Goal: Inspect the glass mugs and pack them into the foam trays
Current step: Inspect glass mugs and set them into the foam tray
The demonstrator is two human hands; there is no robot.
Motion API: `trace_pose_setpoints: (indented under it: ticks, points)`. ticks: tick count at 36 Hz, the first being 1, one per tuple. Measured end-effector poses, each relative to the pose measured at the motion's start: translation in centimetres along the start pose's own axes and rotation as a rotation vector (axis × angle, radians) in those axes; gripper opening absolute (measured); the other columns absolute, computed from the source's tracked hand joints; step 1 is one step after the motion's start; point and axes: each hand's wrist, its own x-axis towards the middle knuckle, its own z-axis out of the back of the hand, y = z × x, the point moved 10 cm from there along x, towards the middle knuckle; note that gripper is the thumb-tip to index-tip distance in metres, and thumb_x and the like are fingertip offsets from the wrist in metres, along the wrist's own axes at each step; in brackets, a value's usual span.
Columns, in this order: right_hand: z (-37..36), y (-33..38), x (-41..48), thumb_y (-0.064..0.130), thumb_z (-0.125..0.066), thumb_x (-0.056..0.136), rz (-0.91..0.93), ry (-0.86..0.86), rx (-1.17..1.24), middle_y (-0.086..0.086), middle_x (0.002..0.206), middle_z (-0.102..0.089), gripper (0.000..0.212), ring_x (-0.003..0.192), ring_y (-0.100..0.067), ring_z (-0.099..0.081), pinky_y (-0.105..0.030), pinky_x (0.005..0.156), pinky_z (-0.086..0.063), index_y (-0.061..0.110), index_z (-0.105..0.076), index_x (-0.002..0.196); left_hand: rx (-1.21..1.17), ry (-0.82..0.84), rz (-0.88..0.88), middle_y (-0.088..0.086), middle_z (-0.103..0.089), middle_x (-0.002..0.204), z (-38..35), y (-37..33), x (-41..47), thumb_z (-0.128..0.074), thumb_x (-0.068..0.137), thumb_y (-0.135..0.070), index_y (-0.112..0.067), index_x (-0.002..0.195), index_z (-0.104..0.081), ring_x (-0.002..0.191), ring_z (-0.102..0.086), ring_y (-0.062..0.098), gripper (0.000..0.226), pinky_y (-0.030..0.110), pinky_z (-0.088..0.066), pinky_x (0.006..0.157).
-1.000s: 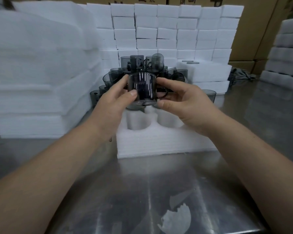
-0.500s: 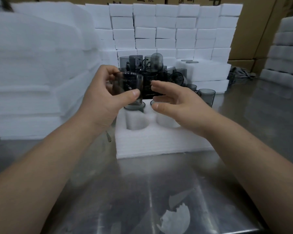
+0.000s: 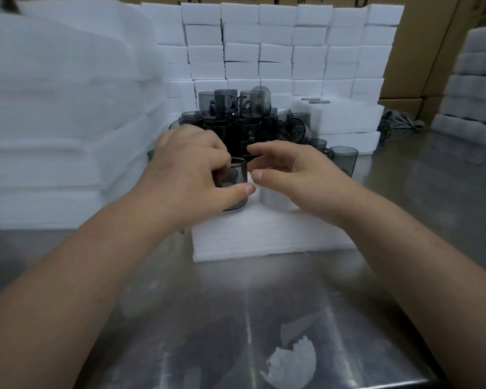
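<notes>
- Stainless steel tabletop [image 3: 236, 318] fills the near view. White foam stacks [image 3: 62, 108] run along its left edge, a wall of foam blocks [image 3: 278, 46] stands at the far edge, and cardboard boxes [image 3: 432, 37] rise behind.
- Foam tray [image 3: 264, 237] lies near the tabletop's middle, with its round pockets toward the far side.
- Left hand [image 3: 191, 175] grips a smoky glass mug [image 3: 236, 175], fingers curled over the rim and thumb across the near wall.
- That mug stands upright with its base down at the tray's left pocket; how deep it sits cannot be told.
- Right hand [image 3: 289, 172] hovers just beside the mug, over the right pocket, with fingers relaxed and spread, holding nothing.
- Pile of dark mugs [image 3: 236, 119] is heaped just behind the tray, toward the far edge.
- One lone mug [image 3: 344, 161] stands upright to the right of the pile.
- Torn white scrap [image 3: 292, 366] lies at the near edge.
</notes>
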Motion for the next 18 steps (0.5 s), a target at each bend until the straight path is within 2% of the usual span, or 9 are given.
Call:
trace_pose_setpoints:
  ticks: [3,8,11,14,16,18]
  points:
    - [0.0,0.0,0.1,0.023,-0.063,0.086,-0.002,0.003,0.003,0.011,0.106,-0.065,0.038,0.101,-0.004,-0.06,-0.02,0.081,-0.046,0.028,-0.055,0.123,-0.024,0.019,-0.032,-0.008,-0.052,0.09,-0.2,-0.4,-0.1,-0.056,0.068,-0.05,-0.026,0.052,-0.041,0.089,-0.042,0.013,0.032,0.027,-0.023,0.086]
    - [0.0,-0.1,0.1,0.024,-0.063,0.086,-0.003,0.006,0.012,0.011,0.104,-0.066,0.035,0.098,-0.001,-0.06,-0.014,0.07,-0.041,0.031,-0.056,0.12,-0.1,0.047,-0.04,-0.004,-0.052,0.113,-0.6,-0.6,-0.4,-0.064,0.076,-0.043,-0.033,0.047,-0.033,0.096,-0.054,0.019,0.044,0.027,-0.031,0.08]
    - [0.0,-0.1,0.1,0.024,-0.063,0.086,-0.004,0.01,0.016,0.012,0.103,-0.066,0.036,0.095,0.001,-0.059,-0.005,0.061,-0.039,0.031,-0.056,0.121,-0.113,0.121,-0.012,-0.014,-0.049,0.106,-1.6,-0.5,-0.4,-0.055,0.069,-0.047,-0.038,0.052,-0.035,0.093,-0.055,0.019,0.027,0.023,-0.031,0.076]
    - [0.0,-0.1,0.1,0.022,-0.063,0.086,-0.006,0.011,0.031,0.012,0.102,-0.067,0.037,0.091,0.001,-0.059,-0.003,0.053,-0.036,0.028,-0.056,0.121,-0.133,0.164,-0.005,-0.018,-0.049,0.101,-2.2,-0.3,-0.4,-0.053,0.067,-0.048,-0.037,0.061,-0.042,0.088,-0.051,0.015,0.017,0.019,-0.031,0.069]
    - [0.0,-0.1,0.1,0.021,-0.063,0.086,-0.003,0.011,0.033,0.012,0.102,-0.067,0.038,0.092,0.0,-0.059,-0.003,0.055,-0.037,0.027,-0.055,0.123,-0.153,0.164,0.016,-0.014,-0.054,0.102,-2.3,0.1,-0.3,-0.054,0.065,-0.05,-0.034,0.072,-0.047,0.091,-0.052,0.016,0.019,0.023,-0.038,0.073]
    - [-0.1,-0.1,0.1,0.021,-0.062,0.086,-0.001,0.015,0.025,0.011,0.102,-0.067,0.037,0.094,-0.001,-0.06,-0.004,0.057,-0.038,0.026,-0.056,0.122,-0.177,0.165,0.054,-0.014,-0.055,0.098,-2.4,0.5,-0.3,-0.053,0.064,-0.054,-0.034,0.086,-0.049,0.092,-0.053,0.014,0.03,0.028,-0.041,0.074]
